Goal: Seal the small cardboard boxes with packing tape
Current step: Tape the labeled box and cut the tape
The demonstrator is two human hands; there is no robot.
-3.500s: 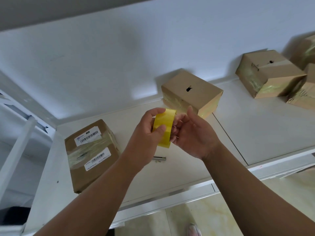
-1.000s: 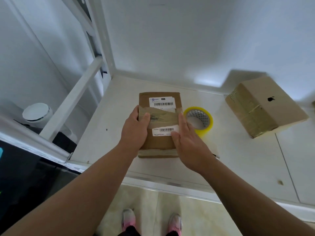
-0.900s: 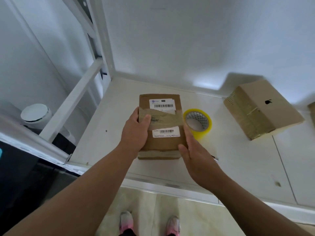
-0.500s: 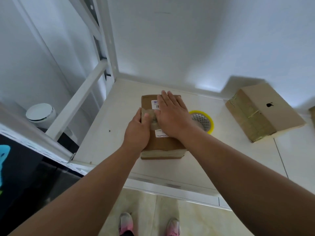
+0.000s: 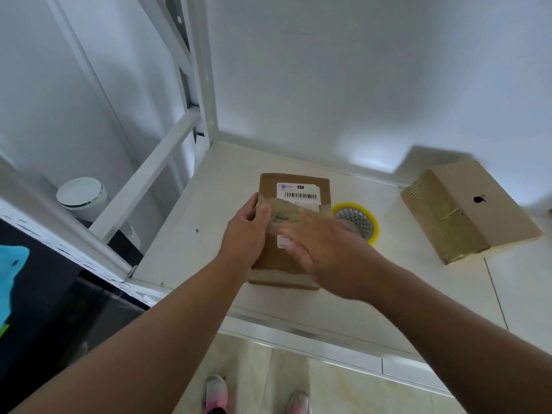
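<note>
Two cardboard boxes lie on the white worktop, and both carry tape.

The left hand grips the flat box at its 9 o'clock edge. The fingers wrap down the side and the thumb rests on top, on the end of a strip of tape. This box sits in the middle of the view, near the front edge of the worktop. The strip crosses its top from side to side, partly over the barcode label.

The right hand is blurred. It lies spread flat with straight fingers over the strip and holds nothing. The yellow tape roll lies flat just beside the box at 3 o'clock. The second box rests well apart at 2 o'clock, with yellowish tape banding its near side.

By my reading, the strip is laid and is being pressed down, so this box is nearly sealed. Its near end looks taped too, though I cannot tell how firmly. Any untaped boxes outside this view would be what is left.
</note>
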